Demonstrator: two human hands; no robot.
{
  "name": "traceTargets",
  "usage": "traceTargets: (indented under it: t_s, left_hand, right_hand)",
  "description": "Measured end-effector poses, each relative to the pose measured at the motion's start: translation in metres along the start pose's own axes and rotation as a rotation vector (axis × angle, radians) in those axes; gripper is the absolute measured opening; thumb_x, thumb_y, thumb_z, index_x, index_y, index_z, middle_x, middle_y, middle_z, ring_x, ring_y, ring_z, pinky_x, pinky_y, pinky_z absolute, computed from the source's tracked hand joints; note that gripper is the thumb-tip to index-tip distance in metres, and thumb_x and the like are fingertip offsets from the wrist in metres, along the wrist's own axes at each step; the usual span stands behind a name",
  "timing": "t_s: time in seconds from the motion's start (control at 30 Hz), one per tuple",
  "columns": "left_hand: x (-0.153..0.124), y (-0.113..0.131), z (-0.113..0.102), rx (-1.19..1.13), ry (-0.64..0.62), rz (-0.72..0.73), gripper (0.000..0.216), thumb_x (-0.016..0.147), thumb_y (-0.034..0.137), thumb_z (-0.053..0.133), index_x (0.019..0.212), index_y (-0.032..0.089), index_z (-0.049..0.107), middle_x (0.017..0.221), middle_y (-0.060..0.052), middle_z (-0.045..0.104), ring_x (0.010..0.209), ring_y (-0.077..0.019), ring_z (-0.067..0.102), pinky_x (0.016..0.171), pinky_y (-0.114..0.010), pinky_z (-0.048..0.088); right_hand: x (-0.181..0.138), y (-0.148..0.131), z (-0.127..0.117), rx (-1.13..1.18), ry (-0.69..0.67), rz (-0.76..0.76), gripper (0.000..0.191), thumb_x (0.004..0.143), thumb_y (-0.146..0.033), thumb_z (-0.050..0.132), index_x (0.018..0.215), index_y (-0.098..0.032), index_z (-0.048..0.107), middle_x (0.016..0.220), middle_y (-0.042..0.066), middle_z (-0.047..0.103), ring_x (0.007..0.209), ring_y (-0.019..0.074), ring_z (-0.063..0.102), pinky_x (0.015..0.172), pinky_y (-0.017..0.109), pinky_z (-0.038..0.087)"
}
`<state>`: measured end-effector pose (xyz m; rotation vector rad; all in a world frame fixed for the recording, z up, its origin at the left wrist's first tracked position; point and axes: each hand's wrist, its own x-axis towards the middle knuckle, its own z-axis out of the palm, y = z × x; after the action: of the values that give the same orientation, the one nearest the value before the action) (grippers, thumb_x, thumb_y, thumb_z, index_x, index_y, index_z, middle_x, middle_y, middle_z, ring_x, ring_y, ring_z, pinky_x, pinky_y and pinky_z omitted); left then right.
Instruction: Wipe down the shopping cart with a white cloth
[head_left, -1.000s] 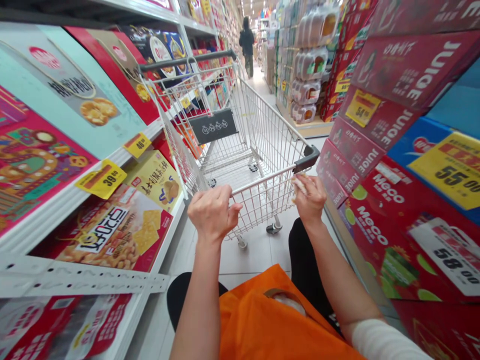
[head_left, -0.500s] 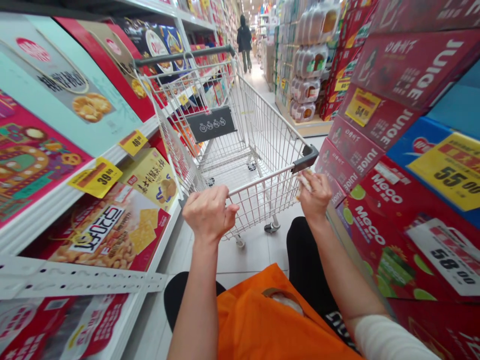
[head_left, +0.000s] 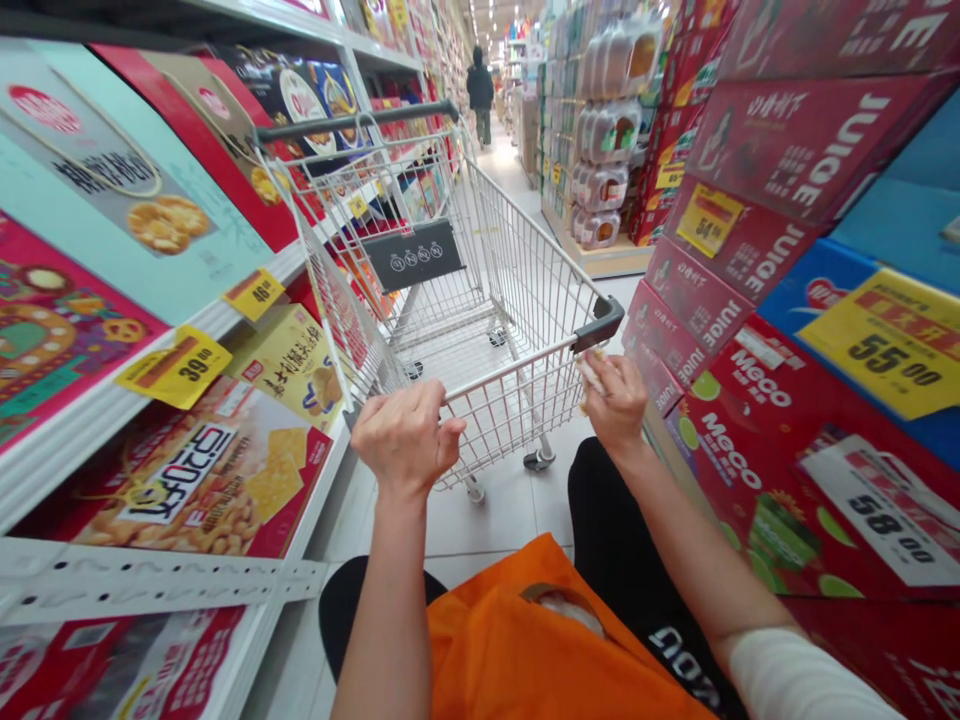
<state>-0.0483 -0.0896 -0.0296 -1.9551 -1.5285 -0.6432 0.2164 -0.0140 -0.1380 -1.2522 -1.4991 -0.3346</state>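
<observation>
A wire shopping cart (head_left: 517, 290) stands in the aisle ahead of me, nothing visible in its basket. My left hand (head_left: 405, 438) is closed round the left part of its handle bar (head_left: 510, 366). My right hand (head_left: 615, 400) grips the bar near its dark right end cap (head_left: 600, 322), with a small pale folded paper (head_left: 589, 374) pinched between its fingers. An orange bag (head_left: 525, 640) hangs in front of my body.
Shelves of biscuit boxes (head_left: 195, 480) with yellow price tags (head_left: 176, 367) line the left. Stacked red juice cartons (head_left: 757, 240) crowd the right. Wrapped bottle packs (head_left: 611, 130) stand farther on. A person in dark clothes (head_left: 480, 95) walks far down the tiled aisle.
The cart and both hands have shifted slightly left and forward along the aisle. The grip of both hands is the same.
</observation>
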Motion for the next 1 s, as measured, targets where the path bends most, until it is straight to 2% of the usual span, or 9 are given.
traceTargets:
  t_s: [0.07,0.27,0.43,0.6,0.8,1.0]
  left_hand:
    - [0.000,0.000,-0.001,-0.005,-0.003,-0.002,0.072,0.091,0.068,-0.004,0.068,0.025,0.048,0.062,-0.006,0.059,0.062,-0.0216,0.051,0.064,-0.037,0.028]
    - [0.001,0.001,-0.001,-0.012,-0.013,0.015,0.074,0.090,0.068,-0.006,0.069,0.025,0.050,0.064,-0.006,0.060,0.062,-0.0216,0.052,0.064,-0.038,0.028]
    - [0.000,0.001,-0.001,0.005,-0.004,0.011,0.074,0.090,0.068,-0.007,0.068,0.025,0.049,0.062,-0.006,0.058,0.062,-0.0215,0.052,0.064,-0.037,0.028]
    - [0.000,0.001,-0.002,0.015,0.006,0.017,0.074,0.090,0.067,-0.007,0.068,0.024,0.048,0.062,-0.005,0.057,0.061,-0.0213,0.051,0.064,-0.037,0.029]
    - [-0.002,-0.001,-0.002,0.029,0.029,0.027,0.069,0.094,0.065,-0.001,0.068,0.024,0.049,0.061,-0.004,0.056,0.061,-0.0205,0.051,0.064,-0.036,0.028]
    - [-0.003,-0.005,-0.001,0.031,0.047,0.031,0.074,0.092,0.067,-0.006,0.069,0.023,0.049,0.060,-0.004,0.055,0.061,-0.0207,0.051,0.064,-0.036,0.028]
  right_hand:
    - [0.000,0.000,0.000,0.022,-0.043,-0.045,0.031,0.088,-0.013,0.052,0.109,-0.021,0.073,0.092,0.009,0.065,0.088,0.0182,0.061,0.081,0.035,0.053]
    - [0.007,0.010,0.000,0.061,0.024,0.082,0.021,0.090,-0.026,0.058,0.101,-0.019,0.075,0.090,0.008,0.063,0.087,0.0184,0.061,0.082,0.035,0.053]
    - [0.012,0.017,-0.002,0.095,-0.028,0.104,0.020,0.089,-0.026,0.060,0.103,-0.021,0.074,0.091,0.007,0.065,0.088,0.0182,0.063,0.084,0.034,0.053]
    - [0.023,0.035,-0.001,0.165,0.021,0.257,0.020,0.087,-0.029,0.062,0.100,-0.019,0.075,0.094,0.007,0.069,0.088,0.0187,0.066,0.083,0.034,0.053]
    - [0.001,0.022,0.002,0.212,-0.058,0.222,0.021,0.090,-0.033,0.061,0.100,-0.021,0.074,0.090,0.005,0.069,0.084,0.0165,0.065,0.080,0.032,0.054]
    - [-0.007,0.017,0.001,0.182,0.001,0.294,0.025,0.092,-0.035,0.059,0.110,-0.022,0.071,0.102,0.007,0.069,0.098,0.0189,0.065,0.093,0.038,0.053]
